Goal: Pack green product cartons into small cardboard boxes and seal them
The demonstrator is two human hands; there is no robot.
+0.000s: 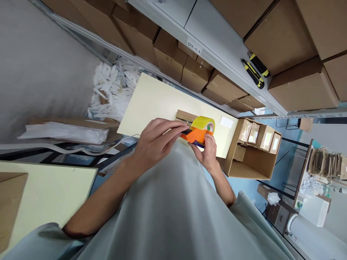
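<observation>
An orange tape dispenser (pixel 197 135) carrying a roll of yellow tape (pixel 202 123) is held in front of my body, over the near edge of the cream table (pixel 154 97). My right hand (pixel 208 151) is closed around its right end, thumb underneath. From the other side, my left hand (pixel 159 139) pinches the dispenser's dark front end with its fingertips. Whether a loose tape end lies between those fingertips cannot be seen. Just behind the dispenser, a small brown cardboard box (pixel 185 116) lies on the table, partly hidden by the roll and my left hand.
An open carton (pixel 249 171) with several small boxes stands at the table's right end. A white label (pixel 226 122) lies nearby. Overhead runs a shelf (pixel 217 54) with cartons and two utility knives (pixel 253 74). White paper scraps (pixel 114 90) are heaped on the left.
</observation>
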